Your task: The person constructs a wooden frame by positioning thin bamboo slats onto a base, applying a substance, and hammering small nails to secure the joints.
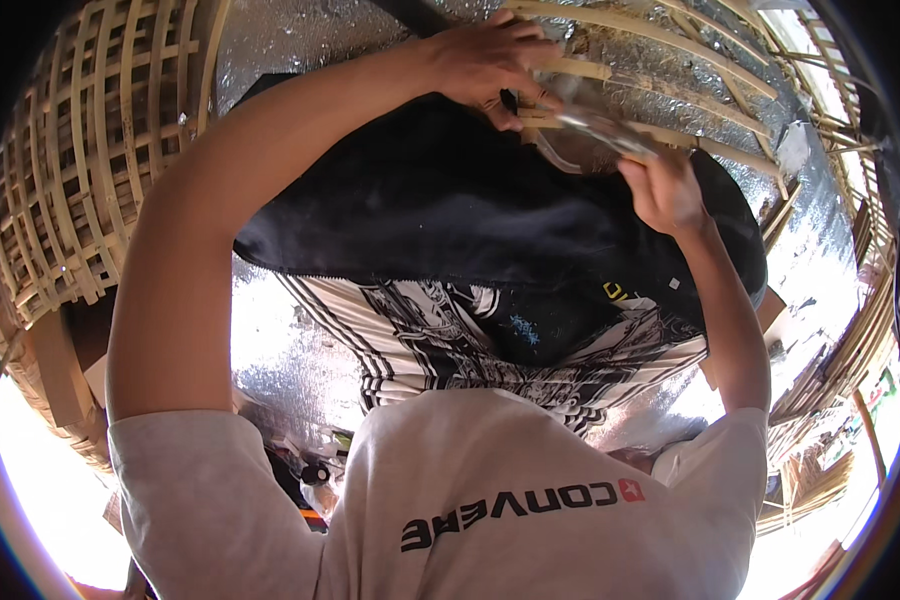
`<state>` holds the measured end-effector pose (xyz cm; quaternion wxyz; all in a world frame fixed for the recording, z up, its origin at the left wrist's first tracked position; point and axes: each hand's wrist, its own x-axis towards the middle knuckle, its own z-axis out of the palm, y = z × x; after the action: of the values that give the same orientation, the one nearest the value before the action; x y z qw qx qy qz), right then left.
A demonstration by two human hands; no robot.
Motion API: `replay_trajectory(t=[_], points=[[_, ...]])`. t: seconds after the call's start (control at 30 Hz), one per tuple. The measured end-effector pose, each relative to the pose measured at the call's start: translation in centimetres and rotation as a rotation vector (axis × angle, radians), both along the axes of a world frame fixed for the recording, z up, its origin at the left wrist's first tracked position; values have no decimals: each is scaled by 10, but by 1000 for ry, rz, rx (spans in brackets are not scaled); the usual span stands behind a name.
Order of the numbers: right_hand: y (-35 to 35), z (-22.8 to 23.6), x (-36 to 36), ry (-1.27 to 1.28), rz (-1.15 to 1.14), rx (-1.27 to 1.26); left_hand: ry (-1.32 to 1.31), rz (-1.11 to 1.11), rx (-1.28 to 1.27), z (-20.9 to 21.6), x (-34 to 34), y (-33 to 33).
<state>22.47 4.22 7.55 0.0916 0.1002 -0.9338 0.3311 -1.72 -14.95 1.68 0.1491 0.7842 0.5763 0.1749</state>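
My left hand (495, 68) is at the top middle, on the near end of a frame of split bamboo strips (660, 85). Its thumb and fingers are bent together in a pinch; what lies between them is too small to make out. My right hand (665, 187) is closed round a silvery metal tool (605, 130), smeared by motion. The tool's far end is close to the left fingertips, over the strips; its exact kind cannot be told. A black cloth (420, 200) lies across my lap, under both hands.
Woven bamboo lattice (90, 150) stands at the left. More bamboo strips (840, 350) are stacked along the right side. A shiny silver sheet (290, 345) covers the floor. Small items (315, 475) lie beside me at lower left.
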Motion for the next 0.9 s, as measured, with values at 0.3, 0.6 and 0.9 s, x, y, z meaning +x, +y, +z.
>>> replay_trajectory(t=[0.3,0.6,0.9], points=[[-5,39,1,-307,-256,-99,-19,247,-2,22,34,-24],[-76,43,34,-415,-467,-229,-335,744,-37,29,75,-49],[-108,51,25,-446,-604,-166,-262,743,58,9,79,-43]])
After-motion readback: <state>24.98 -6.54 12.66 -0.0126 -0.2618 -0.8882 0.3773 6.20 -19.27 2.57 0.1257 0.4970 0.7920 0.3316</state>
